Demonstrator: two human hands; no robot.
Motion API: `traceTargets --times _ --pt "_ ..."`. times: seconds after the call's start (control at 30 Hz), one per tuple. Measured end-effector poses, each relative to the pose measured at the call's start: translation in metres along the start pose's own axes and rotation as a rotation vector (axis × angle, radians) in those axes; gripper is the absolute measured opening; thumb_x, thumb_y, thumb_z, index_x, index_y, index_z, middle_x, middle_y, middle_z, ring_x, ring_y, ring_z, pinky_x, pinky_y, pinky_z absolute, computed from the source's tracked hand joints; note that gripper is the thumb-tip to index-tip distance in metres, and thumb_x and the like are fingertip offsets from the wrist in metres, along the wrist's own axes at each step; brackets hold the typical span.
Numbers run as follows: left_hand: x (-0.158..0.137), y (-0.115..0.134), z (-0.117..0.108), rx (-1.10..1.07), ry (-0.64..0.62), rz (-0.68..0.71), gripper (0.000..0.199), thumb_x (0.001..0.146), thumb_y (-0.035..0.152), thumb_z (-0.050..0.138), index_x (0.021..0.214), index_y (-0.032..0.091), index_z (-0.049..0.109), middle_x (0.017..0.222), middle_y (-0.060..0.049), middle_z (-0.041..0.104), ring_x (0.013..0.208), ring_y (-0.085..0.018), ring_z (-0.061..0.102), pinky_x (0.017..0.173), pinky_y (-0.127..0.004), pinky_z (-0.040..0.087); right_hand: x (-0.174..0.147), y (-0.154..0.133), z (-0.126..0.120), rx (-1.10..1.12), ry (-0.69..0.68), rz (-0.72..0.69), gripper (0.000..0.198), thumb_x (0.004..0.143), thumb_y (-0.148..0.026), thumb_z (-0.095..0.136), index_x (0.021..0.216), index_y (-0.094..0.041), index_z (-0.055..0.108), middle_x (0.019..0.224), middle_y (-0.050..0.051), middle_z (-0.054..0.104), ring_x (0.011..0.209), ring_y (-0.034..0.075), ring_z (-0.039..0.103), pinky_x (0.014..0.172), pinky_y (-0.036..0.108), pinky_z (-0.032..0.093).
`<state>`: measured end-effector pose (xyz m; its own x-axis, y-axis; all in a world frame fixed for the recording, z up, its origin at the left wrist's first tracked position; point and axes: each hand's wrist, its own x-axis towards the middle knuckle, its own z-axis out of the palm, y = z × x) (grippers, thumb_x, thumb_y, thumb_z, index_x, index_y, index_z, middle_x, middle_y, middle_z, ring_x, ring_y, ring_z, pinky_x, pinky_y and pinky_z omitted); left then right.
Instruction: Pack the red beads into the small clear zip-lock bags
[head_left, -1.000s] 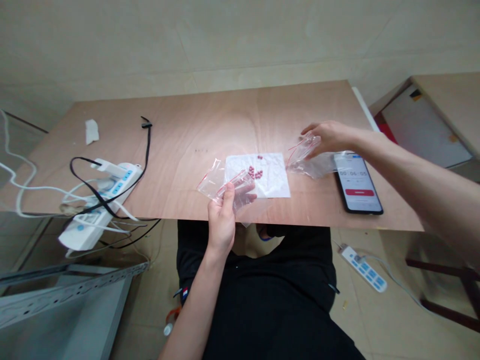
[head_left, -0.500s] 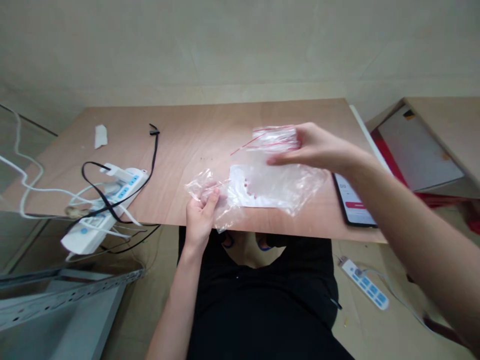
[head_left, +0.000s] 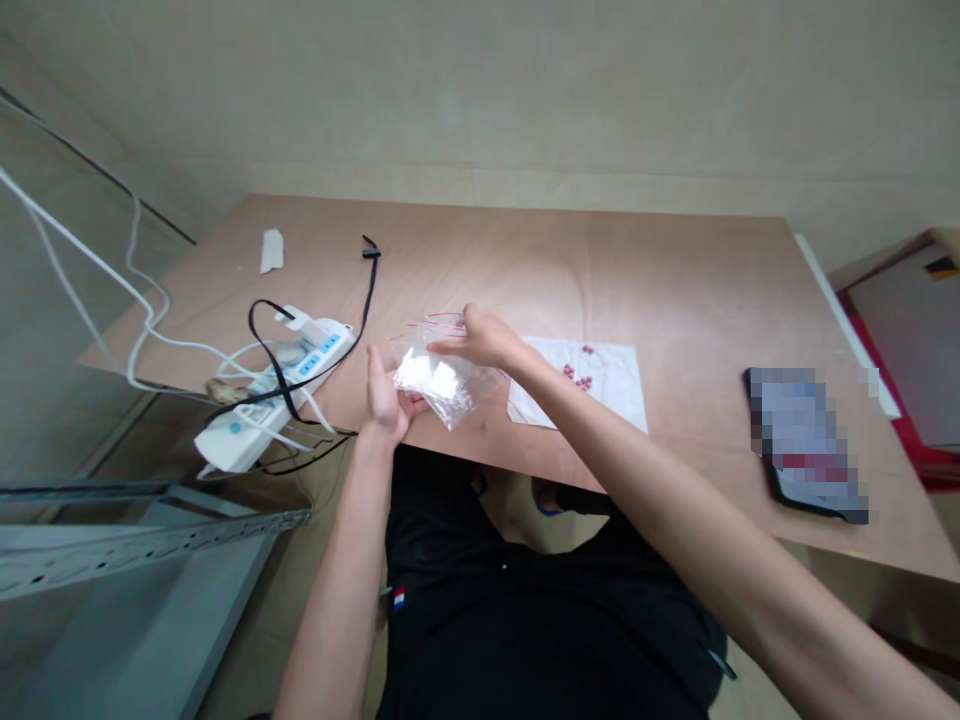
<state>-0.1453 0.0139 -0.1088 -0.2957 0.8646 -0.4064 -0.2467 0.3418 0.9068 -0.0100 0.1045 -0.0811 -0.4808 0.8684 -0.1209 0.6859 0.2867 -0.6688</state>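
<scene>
Near the table's front edge, my right hand pinches the clear zip-lock bags by their red-lined top. The bags look stacked and crumpled, and glare hides whatever may be in them. My left hand is open, its thumb raised and apart, with its fingers partly hidden beneath the bags' left side. Right of the bags lies a white sheet, partly covered by my right forearm. Several small dark red pieces rest on that sheet, too small to name.
A white power strip with tangled white and black cables is at the table's left front edge. Behind it lie a white scrap and a black strap end. A phone lies on the right. A metal frame stands lower left.
My right hand has carried the bags leftward off the white sheet to my left hand. My left thumb has lifted from the bag it pressed. The view has shifted, uncovering the red pieces.
</scene>
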Motion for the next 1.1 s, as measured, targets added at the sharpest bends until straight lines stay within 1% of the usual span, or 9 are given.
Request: traceTargets --times 0.1,0.17,0.27,0.33,0.4,0.53,0.63,0.83,1.1 --pt "0.001 0.005 -0.011 0.439 0.141 -0.010 0.068 0.077 0.077 0.037 0.075 0.016 0.066 0.062 -0.014 0.068 0.067 -0.029 0.069 0.062 -0.038 0.054 0.006 -0.006 0.014 -0.020 0.052 0.077 0.068 0.084 -0.055 0.060 0.125 -0.004 0.046 0.120 0.028 0.061 0.110 0.035 0.060 0.087 0.043 0.048" --pt "-0.003 0.007 -0.016 0.848 0.206 0.060 0.055 0.076 0.070 0.049 0.069 0.017 0.064 0.064 -0.015 0.068 0.075 -0.034 0.069 0.071 -0.043 0.053 0.009 -0.009 0.020 -0.009 0.121 0.067 0.065 0.090 -0.051 0.053 0.129 0.000 0.042 0.127 0.030 0.055 0.119 0.036 0.055 0.096 0.044 0.043" --pt "-0.011 0.007 -0.019 1.177 0.381 0.202 0.051 0.074 0.059 0.061 0.093 0.012 0.066 0.095 -0.023 0.069 0.101 -0.043 0.064 0.088 -0.053 0.047 0.010 -0.006 0.019 -0.012 0.185 0.031 0.054 0.096 -0.035 0.045 0.134 0.003 0.040 0.130 0.031 0.051 0.124 0.034 0.051 0.101 0.042 0.040" --pt "-0.015 0.003 -0.018 1.156 0.532 0.348 0.062 0.073 0.050 0.066 0.116 0.006 0.058 0.117 -0.027 0.060 0.115 -0.043 0.056 0.097 -0.054 0.043 0.004 -0.001 0.013 -0.030 0.236 0.000 0.047 0.095 -0.023 0.043 0.134 0.002 0.042 0.131 0.029 0.051 0.122 0.032 0.052 0.101 0.042 0.039" --pt "-0.015 -0.002 -0.013 1.074 0.547 0.554 0.058 0.080 0.041 0.061 0.126 0.007 0.052 0.127 -0.025 0.054 0.122 -0.037 0.052 0.105 -0.049 0.040 -0.009 0.004 0.006 -0.040 0.295 -0.033 0.041 0.092 -0.014 0.040 0.131 -0.002 0.047 0.129 0.025 0.054 0.118 0.030 0.054 0.100 0.041 0.041" --pt "-0.003 -0.016 0.001 1.073 0.199 0.818 0.042 0.094 0.034 0.039 0.126 0.011 0.056 0.131 -0.018 0.057 0.128 -0.027 0.050 0.112 -0.041 0.035 -0.050 0.004 0.006 -0.045 0.291 -0.084 0.034 0.091 -0.012 0.038 0.116 -0.008 0.061 0.115 0.019 0.064 0.107 0.027 0.060 0.095 0.040 0.045" --pt "0.008 -0.028 0.008 1.209 0.070 0.783 0.053 0.095 0.037 0.038 0.138 0.007 0.046 0.148 -0.020 0.044 0.141 -0.031 0.036 0.116 -0.048 0.026 -0.087 -0.003 0.019 0.003 0.244 -0.107 0.031 0.092 -0.014 0.040 0.111 -0.010 0.064 0.109 0.017 0.067 0.102 0.026 0.063 0.092 0.040 0.048" --pt "0.011 -0.036 0.009 1.322 0.057 0.700 0.061 0.095 0.043 0.036 0.146 0.009 0.036 0.156 -0.019 0.030 0.147 -0.033 0.024 0.118 -0.053 0.019 -0.158 -0.013 0.050 0.221 0.268 -0.105 0.024 0.091 -0.018 0.044 0.099 -0.017 0.067 0.100 0.013 0.069 0.096 0.026 0.064 0.086 0.044 0.053" --pt "0.007 -0.022 0.014 1.288 0.259 0.818 0.031 0.085 0.033 0.053 0.109 0.016 0.061 0.122 -0.016 0.064 0.119 -0.033 0.055 0.105 -0.047 0.035 -0.232 -0.003 0.061 0.396 0.308 -0.017 0.020 0.089 -0.016 0.051 0.098 -0.022 0.067 0.096 0.006 0.071 0.090 0.023 0.067 0.081 0.041 0.056"
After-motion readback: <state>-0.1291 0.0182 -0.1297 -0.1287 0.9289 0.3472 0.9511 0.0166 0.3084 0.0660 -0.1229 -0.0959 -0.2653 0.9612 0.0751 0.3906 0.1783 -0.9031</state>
